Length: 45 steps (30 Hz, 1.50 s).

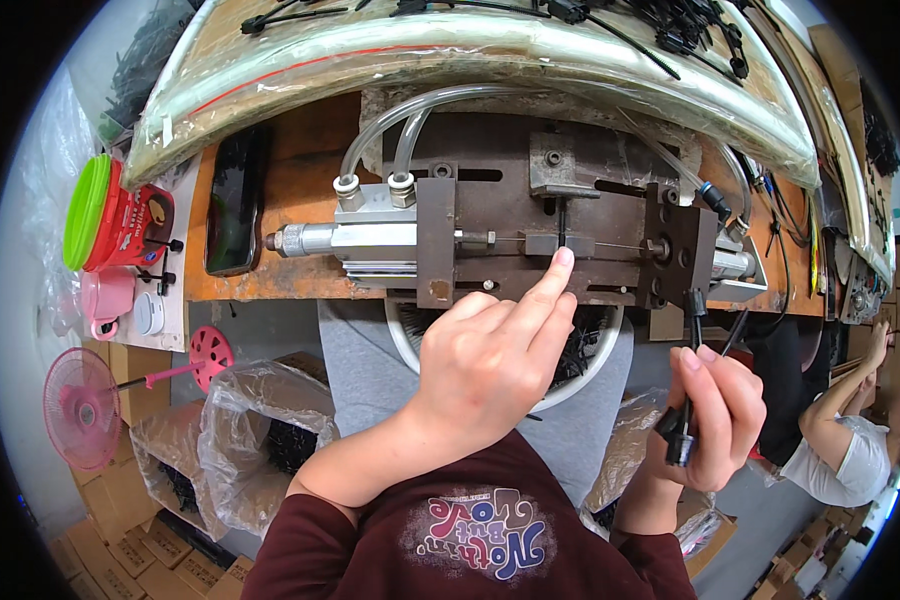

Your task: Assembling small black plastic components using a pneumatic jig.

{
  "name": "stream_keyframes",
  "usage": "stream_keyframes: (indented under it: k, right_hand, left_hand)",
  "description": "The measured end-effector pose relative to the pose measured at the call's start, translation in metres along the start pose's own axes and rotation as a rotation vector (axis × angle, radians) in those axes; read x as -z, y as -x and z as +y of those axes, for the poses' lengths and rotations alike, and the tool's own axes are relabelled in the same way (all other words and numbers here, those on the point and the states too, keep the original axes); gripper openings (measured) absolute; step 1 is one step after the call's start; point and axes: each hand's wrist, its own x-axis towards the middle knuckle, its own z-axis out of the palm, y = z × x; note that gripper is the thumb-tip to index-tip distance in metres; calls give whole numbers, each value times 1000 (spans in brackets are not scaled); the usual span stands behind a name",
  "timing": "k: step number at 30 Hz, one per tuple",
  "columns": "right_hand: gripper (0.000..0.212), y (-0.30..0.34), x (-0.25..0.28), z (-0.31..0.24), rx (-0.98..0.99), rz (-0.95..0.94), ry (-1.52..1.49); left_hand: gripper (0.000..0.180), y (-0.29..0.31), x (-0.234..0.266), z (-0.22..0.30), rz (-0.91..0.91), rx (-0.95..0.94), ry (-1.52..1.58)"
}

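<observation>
My left hand (485,365) reaches over the metal fixture (490,150), its index finger stretched out. That fingertip touches the lower end of a thin black rod (562,215), which stands between an upper metal block (560,165) and a small dark block (540,243). The other fingers are partly bent, and nothing shows in them. To the right, my right hand (725,420) pinches several black plastic rods (683,440) with thicker ends, held in front of the fixture. Its fingers hide part of them.
Air cylinders flank the fixture, at left (375,250) and right (735,263), with clear hoses (410,105). A phone (237,205), red tub (145,225) and pink fan (80,408) are left. A white-rimmed bucket (610,350) is below; another person (845,455) sits right.
</observation>
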Motion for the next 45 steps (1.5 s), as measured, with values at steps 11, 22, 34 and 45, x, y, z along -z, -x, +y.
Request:
stream_keyframes:
  k: [11, 22, 34, 45]
  right_hand:
    - [33, 1, -15, -9, 170, -116, 97]
    - [35, 1, -17, 0, 18, -20, 91]
    - [33, 1, -28, -6, 68, -52, -75]
    - [29, 4, -17, -3, -132, 62, -116]
  left_hand:
    - [39, 3, 30, 20, -4, -46, 773]
    - [31, 10, 33, 13, -38, -14, 632]
    - [31, 14, 37, 28, -27, 69, 752]
    - [27, 3, 1, 0, 20, -52, 30]
